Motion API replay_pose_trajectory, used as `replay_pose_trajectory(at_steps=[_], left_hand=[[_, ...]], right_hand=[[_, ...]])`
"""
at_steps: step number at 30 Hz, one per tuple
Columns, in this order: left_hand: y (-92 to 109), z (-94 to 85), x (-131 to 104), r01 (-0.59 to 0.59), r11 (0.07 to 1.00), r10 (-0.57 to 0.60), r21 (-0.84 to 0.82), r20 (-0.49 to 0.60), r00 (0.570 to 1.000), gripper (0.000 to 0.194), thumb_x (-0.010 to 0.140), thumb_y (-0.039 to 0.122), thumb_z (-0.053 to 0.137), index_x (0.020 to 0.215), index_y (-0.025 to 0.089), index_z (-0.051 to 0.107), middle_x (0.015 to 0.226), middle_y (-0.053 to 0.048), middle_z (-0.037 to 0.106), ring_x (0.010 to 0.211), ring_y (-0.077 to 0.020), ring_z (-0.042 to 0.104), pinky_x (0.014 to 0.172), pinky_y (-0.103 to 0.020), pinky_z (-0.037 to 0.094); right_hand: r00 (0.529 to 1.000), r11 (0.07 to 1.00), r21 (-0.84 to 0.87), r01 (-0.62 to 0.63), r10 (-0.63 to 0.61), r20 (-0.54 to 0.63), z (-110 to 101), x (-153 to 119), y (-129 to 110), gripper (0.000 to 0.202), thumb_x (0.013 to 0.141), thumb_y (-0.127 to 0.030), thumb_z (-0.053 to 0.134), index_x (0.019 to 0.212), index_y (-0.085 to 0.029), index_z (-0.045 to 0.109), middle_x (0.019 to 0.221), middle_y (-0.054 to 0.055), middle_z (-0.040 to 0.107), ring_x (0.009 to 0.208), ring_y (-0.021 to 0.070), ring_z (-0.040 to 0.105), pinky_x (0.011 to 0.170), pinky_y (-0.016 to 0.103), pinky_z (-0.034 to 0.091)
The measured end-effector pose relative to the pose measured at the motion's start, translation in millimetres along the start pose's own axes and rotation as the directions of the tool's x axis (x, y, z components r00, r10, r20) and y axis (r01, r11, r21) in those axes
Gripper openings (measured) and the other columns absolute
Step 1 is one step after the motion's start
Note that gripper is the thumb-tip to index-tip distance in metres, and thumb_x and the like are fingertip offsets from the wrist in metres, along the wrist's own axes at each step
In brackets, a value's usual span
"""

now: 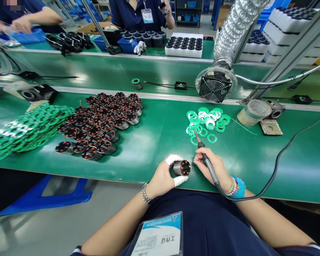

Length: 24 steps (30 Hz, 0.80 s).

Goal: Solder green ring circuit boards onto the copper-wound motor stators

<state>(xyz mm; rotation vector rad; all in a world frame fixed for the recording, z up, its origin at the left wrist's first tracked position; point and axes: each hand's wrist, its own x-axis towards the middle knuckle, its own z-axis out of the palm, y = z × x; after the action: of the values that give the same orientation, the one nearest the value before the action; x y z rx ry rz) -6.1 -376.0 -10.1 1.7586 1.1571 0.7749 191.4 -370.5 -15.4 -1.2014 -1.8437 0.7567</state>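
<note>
- Tabletop [152, 145]: deep green, streaked with pale glare.
- Motor core [178, 169] in the left hand [160, 179], by the near edge: grey shell, black inside, dotted copper-orange.
- Finger covers [180, 180]: plain white.
- Soldering iron [210, 167] in the right hand [220, 171]: grey handle, black cable [275, 167].
- Loose rings [202, 116] toward the far edge: bright green, some whitish.
- Massed cores [104, 124], left of the tabletop's middle: grey sides, black tops, orange-speckled.
- Ring sheets [32, 128] at the left edge: green, patterned with repeating circles.
- Wristband [240, 188]: bright blue.

Left hand [162, 178] cupped, right hand [219, 166] half-curled.
</note>
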Motion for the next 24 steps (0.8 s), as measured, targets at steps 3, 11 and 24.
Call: replay_pose_trajectory(at_steps=[3,11,24], left_hand=[[5,3.4,2,-0.105,0.992,0.104,0.075,0.011,0.995,0.042,0.066,0.024,0.070,0.103,0.021,0.050,0.101,-0.007,0.054,0.092,-0.0202,0.058,0.083,-0.037,0.049],[-4,-8.9,26,-0.123,0.978,0.104,0.167,0.118,0.988,0.044,0.068,0.022,0.067,0.110,0.018,0.053,0.106,-0.009,0.055,0.097,-0.0214,0.056,0.087,-0.037,0.046],[-17,-12.4,47,-0.196,0.972,0.163,0.132,0.226,0.960,0.045,0.067,0.015,0.064,0.110,0.019,0.052,0.110,-0.008,0.054,0.099,-0.0203,0.054,0.087,-0.036,0.045]], right_hand=[[0.999,0.995,-0.085,0.049,-0.049,0.002,2,-6,-3,0.025,0.083,-0.013,0.046,0.107,-0.021,0.047,0.077,0.001,0.060,0.065,0.0118,0.058,0.065,0.024,0.049],[0.994,0.973,-0.211,0.095,-0.105,-0.036,-23,-15,7,0.015,0.085,-0.015,0.049,0.098,-0.020,0.055,0.081,0.004,0.064,0.071,0.0149,0.062,0.068,0.027,0.051],[0.992,0.990,-0.066,-0.125,0.126,0.007,-58,-29,22,0.014,0.082,-0.025,0.057,0.094,-0.023,0.066,0.092,0.003,0.070,0.085,0.0171,0.066,0.076,0.028,0.053]])
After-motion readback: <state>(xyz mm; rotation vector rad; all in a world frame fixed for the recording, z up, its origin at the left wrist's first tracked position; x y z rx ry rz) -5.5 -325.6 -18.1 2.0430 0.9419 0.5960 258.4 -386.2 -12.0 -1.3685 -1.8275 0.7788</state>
